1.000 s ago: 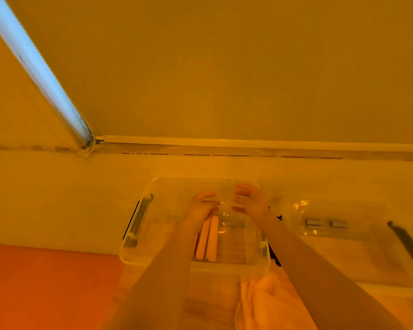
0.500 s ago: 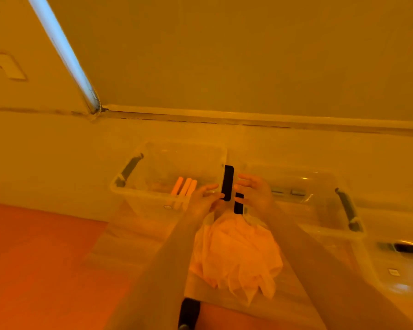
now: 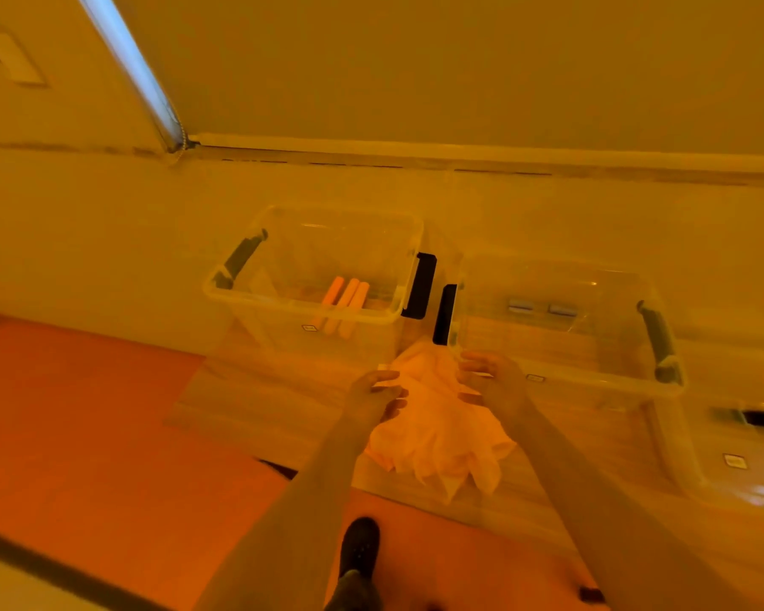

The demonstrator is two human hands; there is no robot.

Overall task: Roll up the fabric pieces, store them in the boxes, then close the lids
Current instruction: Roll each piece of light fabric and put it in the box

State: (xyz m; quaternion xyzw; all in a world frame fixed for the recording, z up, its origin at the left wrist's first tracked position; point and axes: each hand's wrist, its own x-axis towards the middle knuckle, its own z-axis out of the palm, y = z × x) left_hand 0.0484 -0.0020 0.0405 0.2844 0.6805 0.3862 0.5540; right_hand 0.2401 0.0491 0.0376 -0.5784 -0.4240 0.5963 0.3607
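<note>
No readable text anywhere. Small label on the front wall of the left box [image 3: 309, 328], another on the front rim of the right box [image 3: 535, 378], a third sticker [image 3: 735, 461] at 4 o'clock from it; all too blurred to read.

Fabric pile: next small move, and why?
Probably lower both hands and pinch one piece off the fabric pile. The left hand and right hand hover over it holding nothing, three rolls already lie in the left box, and the pile is unrolled.
</note>
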